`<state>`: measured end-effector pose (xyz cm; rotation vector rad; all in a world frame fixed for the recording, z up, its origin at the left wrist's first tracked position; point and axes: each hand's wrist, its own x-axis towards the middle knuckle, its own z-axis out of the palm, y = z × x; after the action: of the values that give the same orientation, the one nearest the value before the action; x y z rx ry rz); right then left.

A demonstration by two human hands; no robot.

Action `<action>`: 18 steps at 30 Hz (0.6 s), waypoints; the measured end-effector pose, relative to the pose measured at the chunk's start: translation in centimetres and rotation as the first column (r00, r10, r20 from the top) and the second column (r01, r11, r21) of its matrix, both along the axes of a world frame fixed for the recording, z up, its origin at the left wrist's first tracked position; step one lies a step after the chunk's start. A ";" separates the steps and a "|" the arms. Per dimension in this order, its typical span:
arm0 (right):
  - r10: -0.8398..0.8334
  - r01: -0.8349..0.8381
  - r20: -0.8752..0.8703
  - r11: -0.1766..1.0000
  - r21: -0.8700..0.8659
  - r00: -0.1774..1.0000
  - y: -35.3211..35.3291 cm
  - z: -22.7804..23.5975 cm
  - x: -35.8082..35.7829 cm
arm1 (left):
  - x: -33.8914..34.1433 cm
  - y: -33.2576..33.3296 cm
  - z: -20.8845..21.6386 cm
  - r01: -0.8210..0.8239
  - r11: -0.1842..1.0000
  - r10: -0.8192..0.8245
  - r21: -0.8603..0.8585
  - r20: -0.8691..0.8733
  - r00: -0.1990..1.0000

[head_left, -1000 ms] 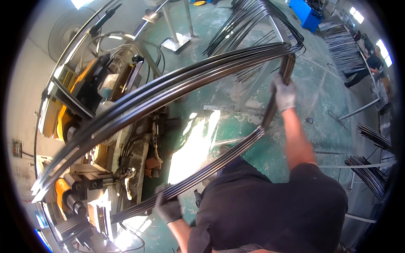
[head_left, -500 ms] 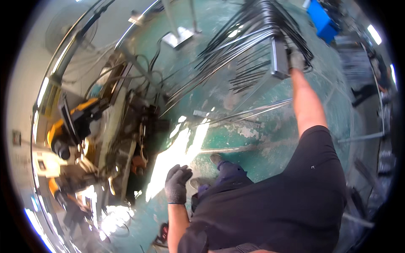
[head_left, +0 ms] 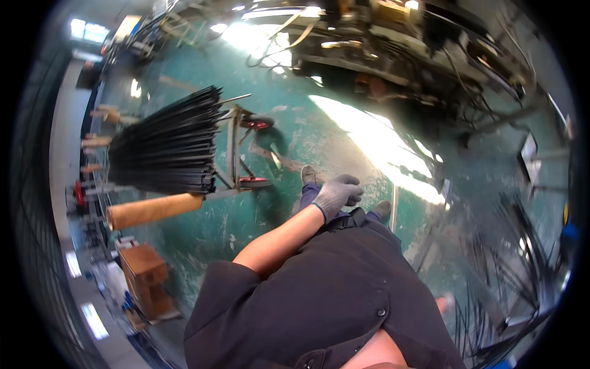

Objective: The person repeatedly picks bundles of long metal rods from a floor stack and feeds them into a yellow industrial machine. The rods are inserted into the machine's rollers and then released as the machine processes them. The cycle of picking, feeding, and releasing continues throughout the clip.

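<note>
My left hand (head_left: 337, 195), in a grey knit glove, is held in front of my waist. Its fingers are loosely bent, and nothing shows between them. To its left stands a wheeled metal cart (head_left: 233, 150) bearing a thick bundle of long black rods (head_left: 166, 144); the hand is apart from it. My right hand (head_left: 447, 302) shows only as a small blurred patch beside my body at the lower right, its fingers not readable. Nearest to it are thin dark rods (head_left: 516, 270), smeared by motion, spread at the right.
A tan roll (head_left: 153, 210) lies along the cart's near side. A brown open-fronted cabinet (head_left: 144, 277) stands at the lower left. Machinery with hoses (head_left: 375, 74) lines the far side. Bright sunlight falls across the worn green floor (head_left: 276, 215).
My view has swung left, bringing the cart and its black rods into sight. My right hand has come away from the rack of bent rods and down to my side.
</note>
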<state>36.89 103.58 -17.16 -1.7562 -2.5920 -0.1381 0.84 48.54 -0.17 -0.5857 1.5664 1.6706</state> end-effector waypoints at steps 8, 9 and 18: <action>0.597 -0.813 -0.552 0.422 -0.401 0.582 -42.6 -1.1 -41.7 | -3.7 -21.0 -1.3 -0.282 0.957 0.287 0.064 -0.095 0.953; 0.497 -0.839 -0.676 0.333 -0.430 0.544 -47.0 0.4 -46.6 | -3.9 -23.7 -0.5 -0.304 0.951 0.308 0.050 -0.128 0.943; 0.643 -0.777 -0.553 0.108 -0.620 0.530 -85.3 6.6 -70.3 | -1.9 -46.6 1.5 -0.680 0.725 0.628 -0.111 -0.299 0.718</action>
<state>-33.41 18.30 -10.56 -0.0834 -3.2038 1.4001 -1.10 1.91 1.31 -1.2118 1.8607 2.1715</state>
